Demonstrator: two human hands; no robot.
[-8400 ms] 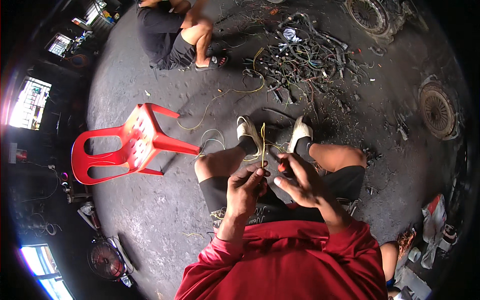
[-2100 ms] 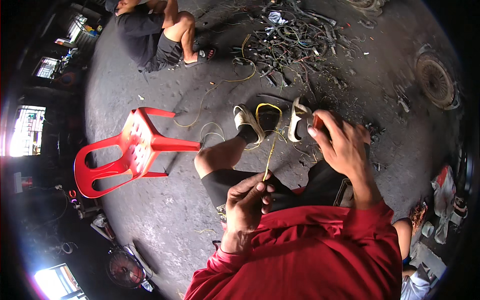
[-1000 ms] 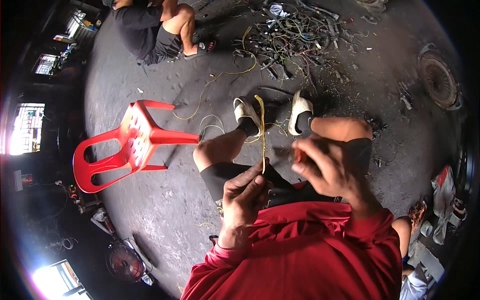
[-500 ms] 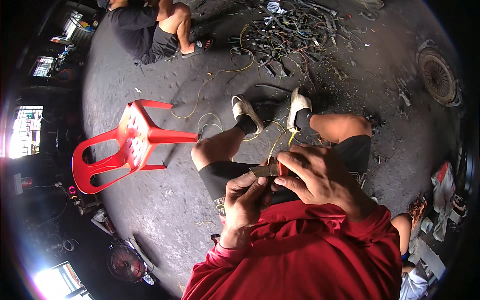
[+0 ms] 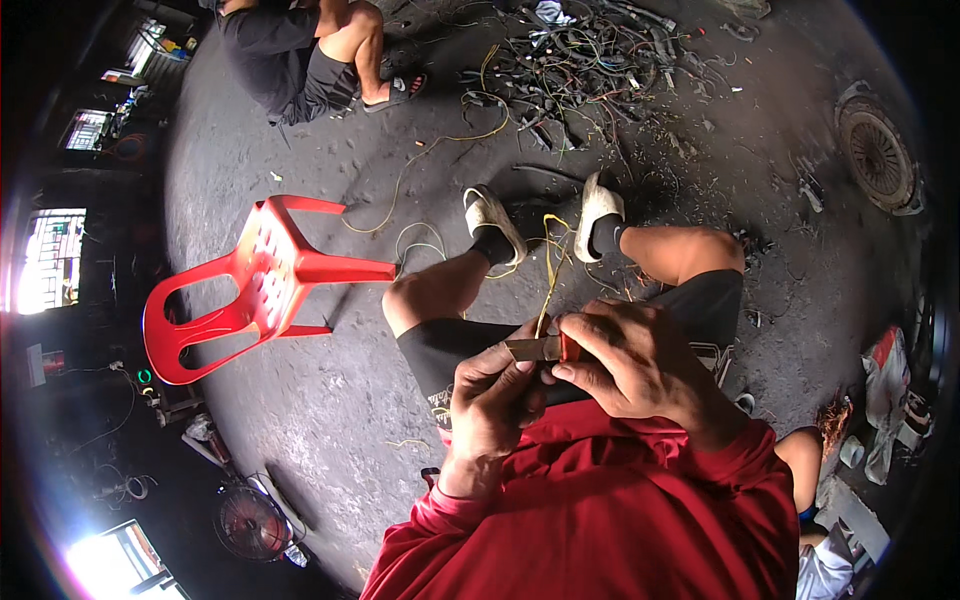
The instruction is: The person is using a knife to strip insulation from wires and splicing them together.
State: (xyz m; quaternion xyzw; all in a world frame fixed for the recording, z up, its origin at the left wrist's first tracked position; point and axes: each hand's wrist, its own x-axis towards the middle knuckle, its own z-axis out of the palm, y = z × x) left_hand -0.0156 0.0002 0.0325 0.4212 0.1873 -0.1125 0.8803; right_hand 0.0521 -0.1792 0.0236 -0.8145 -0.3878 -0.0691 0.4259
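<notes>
Both hands meet just above my lap. Left hand (image 5: 490, 405) closed around the near end of a yellow wire (image 5: 547, 275), thumb and fingers pinched up against a flat knife blade (image 5: 530, 348). Right hand (image 5: 635, 365) gripping the orange-handled knife, only a sliver of handle showing between the fingers; blade points left, crossing the wire right at the pinch. Wire sits between the two grips, touching both, then runs up and away toward my feet.

Red sleeves fill the lower edge; knees in dark shorts spread to either side, leaving a narrow gap under the hands. Wire loops around between my two white shoes (image 5: 492, 222).

Ground is dark, stained concrete, littered with wire scraps. Red plastic chair (image 5: 255, 290) on its side to my left, well apart from the hands, open floor between. Farther out, a tangled pile of wiring (image 5: 580, 60) beyond the shoes. Another person (image 5: 300, 50) sits at far left top. Round metal disc (image 5: 878, 150) far right. Fan (image 5: 250, 520) and bright openings in the dim left edge.
</notes>
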